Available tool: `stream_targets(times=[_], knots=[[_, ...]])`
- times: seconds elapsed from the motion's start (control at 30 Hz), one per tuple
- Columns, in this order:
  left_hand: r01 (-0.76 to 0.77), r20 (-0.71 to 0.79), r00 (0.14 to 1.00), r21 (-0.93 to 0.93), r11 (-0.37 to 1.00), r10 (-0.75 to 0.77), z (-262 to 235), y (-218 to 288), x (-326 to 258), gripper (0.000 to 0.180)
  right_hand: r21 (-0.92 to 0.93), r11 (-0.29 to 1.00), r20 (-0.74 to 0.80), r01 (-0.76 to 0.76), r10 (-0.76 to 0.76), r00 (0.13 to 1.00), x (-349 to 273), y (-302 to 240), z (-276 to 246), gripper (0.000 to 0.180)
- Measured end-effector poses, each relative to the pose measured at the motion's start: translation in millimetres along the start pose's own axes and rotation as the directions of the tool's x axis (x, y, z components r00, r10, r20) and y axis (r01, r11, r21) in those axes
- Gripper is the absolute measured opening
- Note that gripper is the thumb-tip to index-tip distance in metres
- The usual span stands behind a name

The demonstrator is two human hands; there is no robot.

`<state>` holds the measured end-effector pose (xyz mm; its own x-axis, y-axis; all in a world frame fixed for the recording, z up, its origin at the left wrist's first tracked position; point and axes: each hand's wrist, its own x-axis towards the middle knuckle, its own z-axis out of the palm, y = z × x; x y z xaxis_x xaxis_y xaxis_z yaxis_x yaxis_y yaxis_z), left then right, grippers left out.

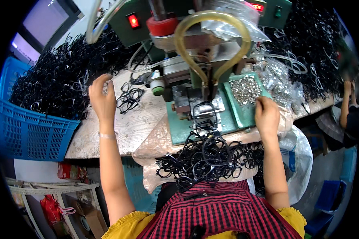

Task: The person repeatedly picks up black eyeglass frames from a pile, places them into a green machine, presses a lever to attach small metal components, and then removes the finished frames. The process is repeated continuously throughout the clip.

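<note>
My left hand point(101, 97) is raised over the left of the table, beside a heap of black eyeglass frames point(64, 75). Its fingers are curved with a gap to the thumb, and nothing shows between them. At the right edge of a green tray point(234, 109) of small shiny metal parts point(245, 90), my right hand point(266, 117) is closed in a pinch; whatever is in it is too small to tell. Between the hands stands a bench press point(205, 44), with one eyeglass frame point(205, 119) under its tool. More frames point(205, 157) pile up at my lap.
A blue crate point(32, 129) stands at the left under the heap. A few frames point(129, 97) lie on the wooden table point(119, 137). Clear plastic bags point(279, 79) rest right of the tray, near another heap point(311, 47). A person point(349, 107) is at the far right.
</note>
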<state>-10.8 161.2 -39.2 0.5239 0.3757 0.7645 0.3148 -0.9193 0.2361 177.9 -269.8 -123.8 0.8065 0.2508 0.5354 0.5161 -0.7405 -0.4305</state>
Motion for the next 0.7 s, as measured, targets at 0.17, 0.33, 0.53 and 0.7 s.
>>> stream_targets(times=[0.17,0.33,0.53,0.7], knots=[[0.118,0.357,0.907,0.295,0.948,-0.224,115,-170,-77,0.042,0.034,0.999,0.093,0.013,-0.016,0.996,-12,-3,1,0.007],[0.227,0.350,0.899,0.141,0.964,-0.263,98,-70,-103,0.022,-0.026,0.999,0.035,-0.025,0.026,0.999,-17,-2,12,0.010],[0.106,0.052,0.993,0.008,0.994,-0.107,50,-34,-96,0.007,-0.121,0.993,0.069,-0.003,0.011,0.998,-7,-7,12,0.007],[0.688,0.272,0.643,-0.617,0.383,-0.716,47,-26,-132,0.026,0.012,0.994,0.036,-0.111,0.111,0.993,-7,-9,14,0.006]])
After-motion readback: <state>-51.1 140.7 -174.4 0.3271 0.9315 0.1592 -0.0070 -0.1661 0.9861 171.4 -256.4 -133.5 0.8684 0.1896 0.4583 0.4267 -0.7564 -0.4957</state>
